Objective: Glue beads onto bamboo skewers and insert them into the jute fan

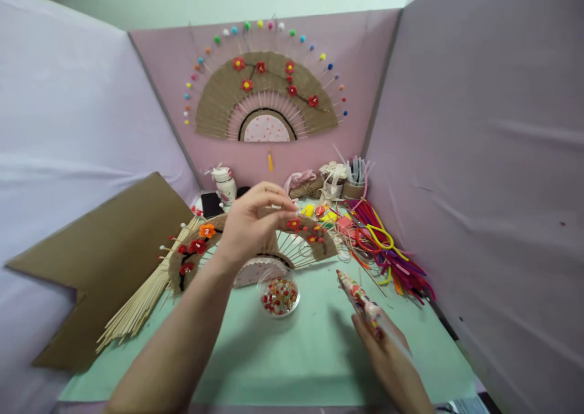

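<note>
Just above the cardboard fan (325, 245), the left hand (253, 224) pinched its fingertips (285, 206) together, contents too small to tell; the right hand (390, 356) clasped a patterned glue gun (360, 298), the bead bowl (260, 292) near its nozzle.

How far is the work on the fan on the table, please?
Done: the cardboard fan already carries red and orange flowers. In hand: the left hand pinches at its top edge; the right hand holds a glue gun. Left, probably: beads show only on the left stick tips.

Bright, even light, soft shadows, wide-angle bending at edges, slight blur throughout.
</note>
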Demonstrator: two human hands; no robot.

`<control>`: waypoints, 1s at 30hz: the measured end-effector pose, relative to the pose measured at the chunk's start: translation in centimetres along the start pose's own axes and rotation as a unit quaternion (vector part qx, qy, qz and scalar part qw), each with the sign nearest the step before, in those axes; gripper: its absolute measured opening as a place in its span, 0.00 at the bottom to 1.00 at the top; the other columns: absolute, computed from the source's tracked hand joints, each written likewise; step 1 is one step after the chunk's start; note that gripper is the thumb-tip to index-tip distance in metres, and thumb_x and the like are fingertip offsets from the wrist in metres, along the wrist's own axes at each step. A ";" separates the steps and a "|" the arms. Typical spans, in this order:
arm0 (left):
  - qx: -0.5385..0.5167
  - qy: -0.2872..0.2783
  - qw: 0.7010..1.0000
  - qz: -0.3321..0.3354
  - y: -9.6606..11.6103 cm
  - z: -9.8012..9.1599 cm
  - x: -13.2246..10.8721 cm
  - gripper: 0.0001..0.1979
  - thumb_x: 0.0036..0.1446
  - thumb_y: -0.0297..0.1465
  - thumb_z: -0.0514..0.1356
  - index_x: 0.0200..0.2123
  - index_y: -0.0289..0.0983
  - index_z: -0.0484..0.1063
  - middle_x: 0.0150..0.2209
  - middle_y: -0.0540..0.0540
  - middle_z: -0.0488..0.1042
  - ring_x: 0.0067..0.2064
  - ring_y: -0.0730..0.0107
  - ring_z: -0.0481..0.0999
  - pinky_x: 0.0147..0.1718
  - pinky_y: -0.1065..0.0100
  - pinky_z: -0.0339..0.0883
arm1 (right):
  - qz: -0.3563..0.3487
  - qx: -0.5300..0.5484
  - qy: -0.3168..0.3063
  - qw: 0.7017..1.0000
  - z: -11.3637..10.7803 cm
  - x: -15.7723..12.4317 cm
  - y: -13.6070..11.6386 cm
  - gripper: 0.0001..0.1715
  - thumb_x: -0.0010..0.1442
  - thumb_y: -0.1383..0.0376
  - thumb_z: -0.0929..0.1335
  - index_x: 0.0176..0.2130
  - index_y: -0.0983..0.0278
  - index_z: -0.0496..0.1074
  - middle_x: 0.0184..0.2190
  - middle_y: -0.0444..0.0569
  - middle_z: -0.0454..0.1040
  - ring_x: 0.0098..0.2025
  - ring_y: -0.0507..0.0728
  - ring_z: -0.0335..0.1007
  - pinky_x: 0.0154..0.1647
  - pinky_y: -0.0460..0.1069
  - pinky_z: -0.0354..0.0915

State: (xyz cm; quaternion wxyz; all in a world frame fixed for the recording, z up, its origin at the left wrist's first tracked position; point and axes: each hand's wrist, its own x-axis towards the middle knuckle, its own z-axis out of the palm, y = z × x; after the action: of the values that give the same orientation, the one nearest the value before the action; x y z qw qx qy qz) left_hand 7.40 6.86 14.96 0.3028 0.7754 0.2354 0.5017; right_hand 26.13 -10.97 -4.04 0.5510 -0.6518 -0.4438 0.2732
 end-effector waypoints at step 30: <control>0.283 -0.464 0.838 0.048 -4.5 3.1 12.5 0.02 0.46 0.27 0.67 0.24 0.39 0.80 0.29 0.48 0.79 0.32 0.70 0.75 0.37 0.70 0.64 | -0.231 -0.234 -0.090 0.940 1.8 10.9 -7.4 0.13 0.62 0.66 0.71 0.47 0.64 0.75 0.43 0.53 0.76 0.46 0.62 0.72 0.48 0.56 0.65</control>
State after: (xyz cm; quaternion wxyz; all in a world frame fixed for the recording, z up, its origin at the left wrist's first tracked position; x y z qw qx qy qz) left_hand 14.79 17.61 18.76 0.1192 0.9796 0.1614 0.0091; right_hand 27.56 -0.53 4.07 0.3889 -0.6148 -0.6809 0.0846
